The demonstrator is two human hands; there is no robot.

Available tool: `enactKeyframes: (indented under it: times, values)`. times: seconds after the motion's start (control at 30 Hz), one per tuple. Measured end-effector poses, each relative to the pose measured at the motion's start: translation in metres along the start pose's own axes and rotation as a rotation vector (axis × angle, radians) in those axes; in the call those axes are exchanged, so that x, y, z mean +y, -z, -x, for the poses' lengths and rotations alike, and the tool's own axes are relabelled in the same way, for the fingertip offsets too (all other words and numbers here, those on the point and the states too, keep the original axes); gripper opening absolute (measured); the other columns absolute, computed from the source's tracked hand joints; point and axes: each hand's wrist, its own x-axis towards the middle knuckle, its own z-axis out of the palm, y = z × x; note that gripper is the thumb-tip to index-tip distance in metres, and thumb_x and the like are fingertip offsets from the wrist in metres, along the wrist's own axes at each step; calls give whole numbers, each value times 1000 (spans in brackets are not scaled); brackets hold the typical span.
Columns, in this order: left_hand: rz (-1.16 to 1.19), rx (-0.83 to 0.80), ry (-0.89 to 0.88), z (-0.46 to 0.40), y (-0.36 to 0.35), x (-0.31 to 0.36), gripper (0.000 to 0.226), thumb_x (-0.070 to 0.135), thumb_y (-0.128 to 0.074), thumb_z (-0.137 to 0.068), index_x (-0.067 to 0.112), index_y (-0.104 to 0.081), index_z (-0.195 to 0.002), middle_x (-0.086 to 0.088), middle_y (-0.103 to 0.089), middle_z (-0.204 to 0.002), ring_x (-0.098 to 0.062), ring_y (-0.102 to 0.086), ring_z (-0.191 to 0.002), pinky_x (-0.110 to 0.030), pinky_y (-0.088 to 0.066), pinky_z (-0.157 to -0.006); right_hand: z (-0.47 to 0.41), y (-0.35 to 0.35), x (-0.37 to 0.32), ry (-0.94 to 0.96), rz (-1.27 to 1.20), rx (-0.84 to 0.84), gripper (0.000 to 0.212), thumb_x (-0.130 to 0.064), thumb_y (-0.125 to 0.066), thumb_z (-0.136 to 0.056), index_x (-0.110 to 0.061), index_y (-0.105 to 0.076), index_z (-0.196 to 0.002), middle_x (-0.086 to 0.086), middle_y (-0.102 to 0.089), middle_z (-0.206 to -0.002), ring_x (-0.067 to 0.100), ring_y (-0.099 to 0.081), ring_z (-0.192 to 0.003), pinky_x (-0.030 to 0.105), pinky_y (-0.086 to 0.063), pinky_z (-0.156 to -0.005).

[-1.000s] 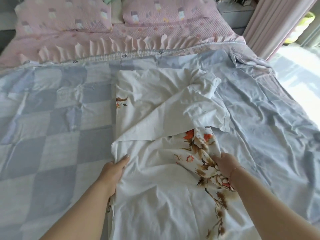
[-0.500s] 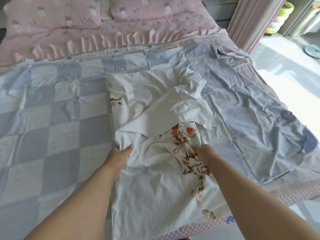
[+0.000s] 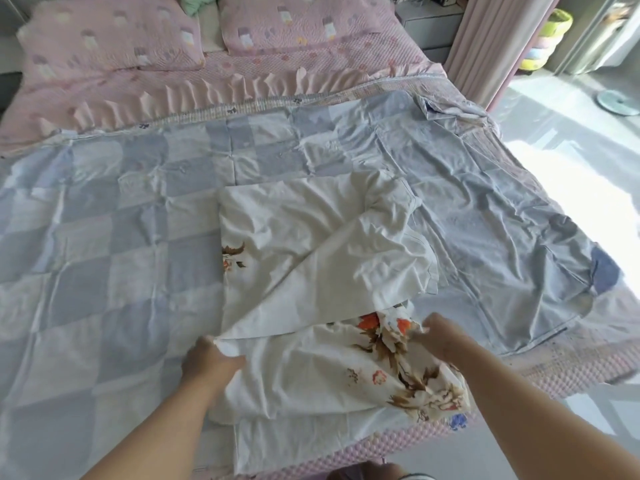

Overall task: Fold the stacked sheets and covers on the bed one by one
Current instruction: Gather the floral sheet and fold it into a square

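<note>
A white cover with an orange and brown flower print (image 3: 311,271) lies crumpled in the middle of the bed, on top of a spread blue-and-white checked sheet (image 3: 104,271). My left hand (image 3: 211,362) grips the cover's left edge near the bed's front. My right hand (image 3: 436,332) pinches a bunched floral part of the same cover at its right side. The cover's upper half is folded over diagonally, its plain white underside showing.
Two pink pillows (image 3: 114,43) and a pink ruffled quilt (image 3: 242,81) lie at the head of the bed. A pink curtain (image 3: 491,46) hangs at the right. Bright tiled floor (image 3: 588,161) runs along the bed's right side, with the bed's foot edge just before me.
Both hands have drawn the near part of the floral cover toward the foot of the bed and bunched it. The camera has swung and shows more of the bed and floor.
</note>
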Motion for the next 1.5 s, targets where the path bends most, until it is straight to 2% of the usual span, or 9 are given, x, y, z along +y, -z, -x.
enactKeyframes:
  times: [0.17,0.33,0.43,0.57,0.7,0.97,1.17,1.33,1.5]
  values:
    - [-6,15,-324,7,0,86,59,27,-69,-86,9,-45,-137,-10,-50,-133,-27,-47,-124,-33,-39,-100,-37,39,-50,-256,-923,38,41,-35,-59,-92,-2,-53,-115,13,-53,-81,21,-49,-61,38,-51,-69]
    - [101,-287,-327,7,-47,131,34,23,-61,-91,18,-57,-124,0,-58,-119,-18,-55,-113,-28,-44,-96,-70,41,-59,-560,-1449,-182,78,-49,-62,-86,-8,-31,-145,14,-49,-138,20,-59,-108,27,-50,-76]
    - [63,-351,-363,-3,-71,149,45,22,-60,-91,17,-50,-134,1,-53,-133,-14,-50,-123,-22,-39,-95,-101,46,-60,-605,-1689,-206,65,-46,-73,-77,-20,-44,-130,1,-67,-101,13,-64,-88,30,-46,-92]
    - [18,-364,-410,-15,-87,163,56,25,-62,-87,21,-44,-140,4,-45,-140,-12,-45,-128,-19,-38,-93,-126,70,-78,-560,-1578,-224,42,-34,-81,-70,-20,-52,-98,-3,-43,-64,13,-43,-56,27,-41,-60]
    - [-35,-347,-484,-22,-96,163,65,31,-68,-82,22,-42,-141,8,-42,-139,-11,-44,-126,-18,-36,-101,-149,78,-93,-506,-1403,-154,37,-24,-72,-80,-9,-54,-109,11,-54,-87,31,-54,-86,50,-42,-91]
    - [-202,-314,-627,-40,-100,146,72,35,-66,-81,24,-35,-145,9,-34,-147,-11,-30,-135,-20,-27,-110,-167,57,-88,-557,-1221,15,37,-27,-65,-85,-3,-60,-112,11,-54,-65,25,-47,-63,36,-41,-66]
    - [-229,-93,-659,-42,-80,152,85,48,-66,-80,27,-22,-150,12,-34,-146,-10,-34,-135,-22,-29,-109,-141,106,-187,-190,-1073,668,53,-27,-55,-87,-11,-45,-137,11,-54,-131,29,-52,-119,30,-42,-96]
    - [-42,238,-509,-72,-40,147,40,25,-52,-94,25,-49,-135,4,-65,-119,-19,-60,-107,-29,-44,-85,-157,136,-289,-4,-1170,398,57,-23,-55,-89,-15,-37,-143,6,-58,-123,26,-58,-108,32,-46,-92]
    - [292,402,-166,-135,14,126,22,6,-52,-89,9,-60,-109,-12,-67,-100,-35,-59,-93,-35,-42,-72,-181,120,-335,383,-1157,-51,8,-17,-54,-95,-16,-58,-102,1,-57,-94,16,-57,-87,34,-54,-84]
